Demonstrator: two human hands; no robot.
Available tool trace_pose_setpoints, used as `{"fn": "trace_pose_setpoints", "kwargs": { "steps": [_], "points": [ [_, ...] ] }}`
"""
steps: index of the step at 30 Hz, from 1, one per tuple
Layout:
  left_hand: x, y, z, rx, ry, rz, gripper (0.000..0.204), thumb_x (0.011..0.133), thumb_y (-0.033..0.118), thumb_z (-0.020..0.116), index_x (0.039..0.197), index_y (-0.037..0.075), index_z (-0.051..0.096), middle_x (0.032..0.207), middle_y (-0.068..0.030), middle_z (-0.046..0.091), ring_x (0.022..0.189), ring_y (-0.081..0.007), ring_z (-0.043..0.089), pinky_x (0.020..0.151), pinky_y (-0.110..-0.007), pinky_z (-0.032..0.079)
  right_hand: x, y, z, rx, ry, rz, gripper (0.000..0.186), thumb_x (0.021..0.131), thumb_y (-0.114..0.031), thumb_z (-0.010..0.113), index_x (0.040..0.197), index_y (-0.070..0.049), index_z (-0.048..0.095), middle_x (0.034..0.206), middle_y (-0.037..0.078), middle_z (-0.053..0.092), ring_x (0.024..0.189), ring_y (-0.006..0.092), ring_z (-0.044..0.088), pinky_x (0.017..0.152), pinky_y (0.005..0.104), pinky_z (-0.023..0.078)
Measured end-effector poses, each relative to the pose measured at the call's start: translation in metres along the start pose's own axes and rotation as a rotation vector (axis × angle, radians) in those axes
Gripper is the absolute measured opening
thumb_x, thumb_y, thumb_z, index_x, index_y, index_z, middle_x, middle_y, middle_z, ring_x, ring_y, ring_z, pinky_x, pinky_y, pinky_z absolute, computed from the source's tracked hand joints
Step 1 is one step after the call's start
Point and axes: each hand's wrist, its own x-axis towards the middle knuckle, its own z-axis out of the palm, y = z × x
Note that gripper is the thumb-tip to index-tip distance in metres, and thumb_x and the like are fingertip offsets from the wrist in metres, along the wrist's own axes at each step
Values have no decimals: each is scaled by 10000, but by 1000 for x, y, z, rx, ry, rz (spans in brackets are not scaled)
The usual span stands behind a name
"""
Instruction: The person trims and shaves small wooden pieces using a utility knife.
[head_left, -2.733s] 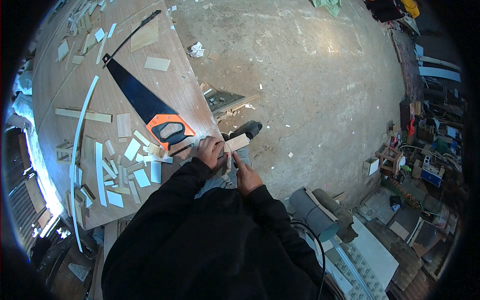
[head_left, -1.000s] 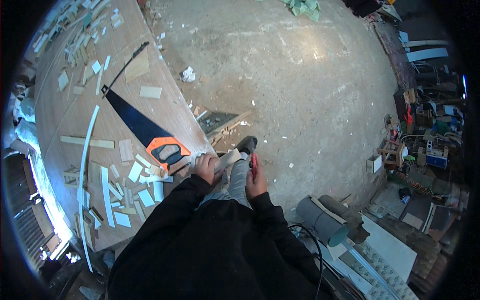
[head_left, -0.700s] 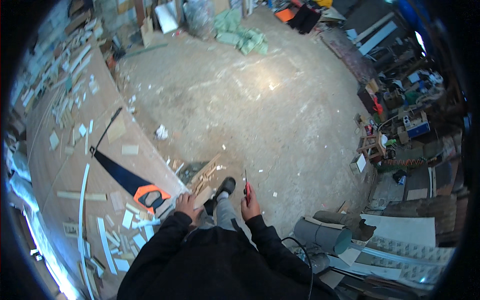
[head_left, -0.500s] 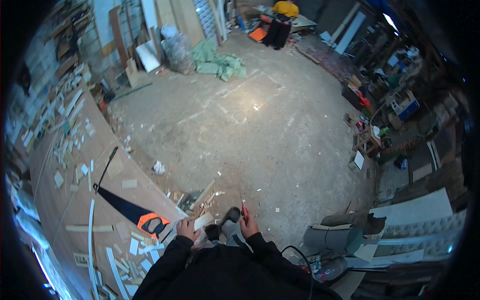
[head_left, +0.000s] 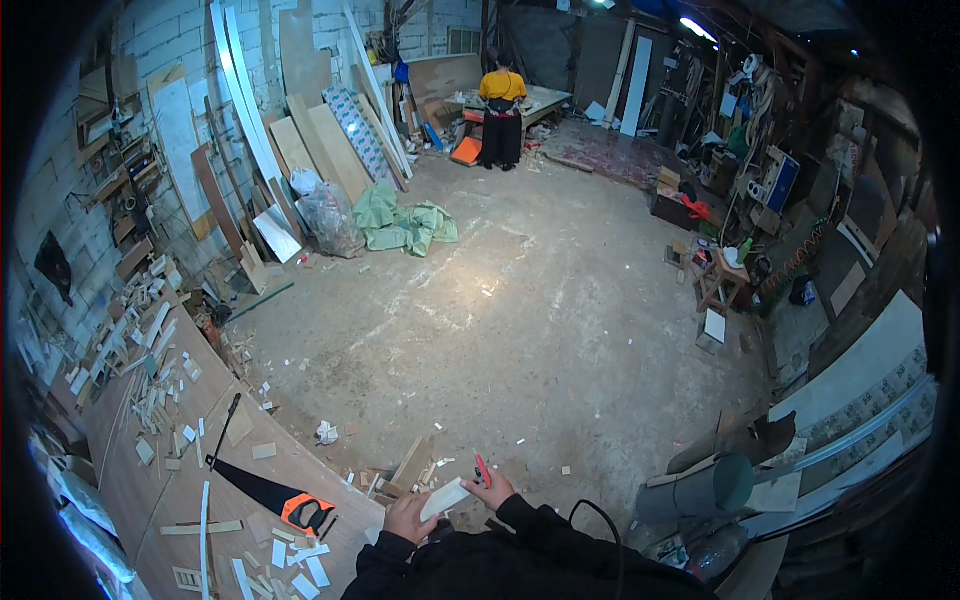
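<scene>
Grips pale wood block in left hand, fingers curled round near end, right of handsaw. Holds slim red tool in closed right hand, farther right of handsaw, beside block's far end; cannot tell if touching. Below handsaw, on table: white and pale offcuts. Far beyond handsaw: person in yellow top.

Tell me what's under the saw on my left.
The saw lies on the brown tabletop, which shows along both sides of its blade; anything directly beneath is covered.
</scene>
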Motion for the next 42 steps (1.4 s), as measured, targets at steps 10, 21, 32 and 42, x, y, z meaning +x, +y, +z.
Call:
{"fn": "trace_pose_setpoints", "kwargs": {
  "steps": [10, 21, 32, 42],
  "points": [
    [-25, 103, 69, 175, -161, -18, 610, 767, 491, 728, 1268, 162, 615, 1119, -96, 650, 1100, -304, 584, 930, -470, 433, -58, 57, -111, 336, -114, 117, 368, 818, -153, 790, 853, -122, 425, 628, -11, 470, 448, 93, 458, 383, 260, 332],
    [-82, 115, 83, 433, -14, -236, 598, 691, 486, 774, 1217, 232, 644, 1125, -75, 637, 1041, -291, 586, 967, -503, 327, -98, 95, -187, 716, -195, 476, 425, 815, -19, 745, 837, -154, 343, 692, 0, 449, 520, 98, 465, 377, 253, 334],
    [-178, 108, 77, 141, 246, -499, 521, 764, 280, 770, 1218, 62, 641, 1043, -224, 654, 969, -379, 633, 847, -448, 501, -81, 77, -136, 716, -512, 524, 364, 847, -85, 735, 853, -133, 374, 676, -2, 439, 519, 105, 462, 380, 262, 322],
    [-196, 100, 79, 209, 426, -405, 699, 774, 144, 734, 1396, 11, 444, 1265, -240, 540, 997, -398, 629, 869, -410, 510, -95, 61, -133, 622, -653, 527, 380, 818, -103, 777, 849, -143, 401, 631, -14, 451, 468, 83, 433, 367, 248, 310]
  ]
}}
